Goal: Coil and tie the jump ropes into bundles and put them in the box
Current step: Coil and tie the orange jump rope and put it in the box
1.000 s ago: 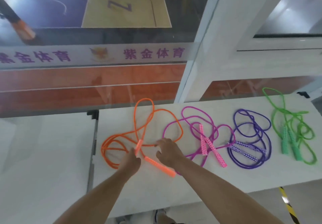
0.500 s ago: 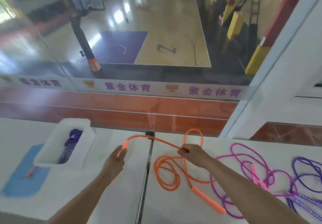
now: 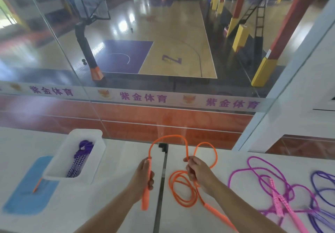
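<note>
My left hand [image 3: 143,176] grips one handle of the orange jump rope [image 3: 181,191], held upright above the white table. From that handle the cord arcs up and over to my right hand [image 3: 197,173], which pinches it. The remaining orange cord lies in loops on the table below my right hand, and its second handle [image 3: 217,212] lies flat. A white box [image 3: 90,160] at the left holds a bundled purple rope [image 3: 79,158].
A pink jump rope [image 3: 272,187] and a purple jump rope [image 3: 322,187] lie loose on the table at the right. A blue mat [image 3: 30,192] lies under and in front of the box. A glass pane runs along the table's far edge.
The view has swung left and up, and the box came into sight. My left hand lifted an orange handle off the table; my right hand now pinches the cord with an arc between both hands.
</note>
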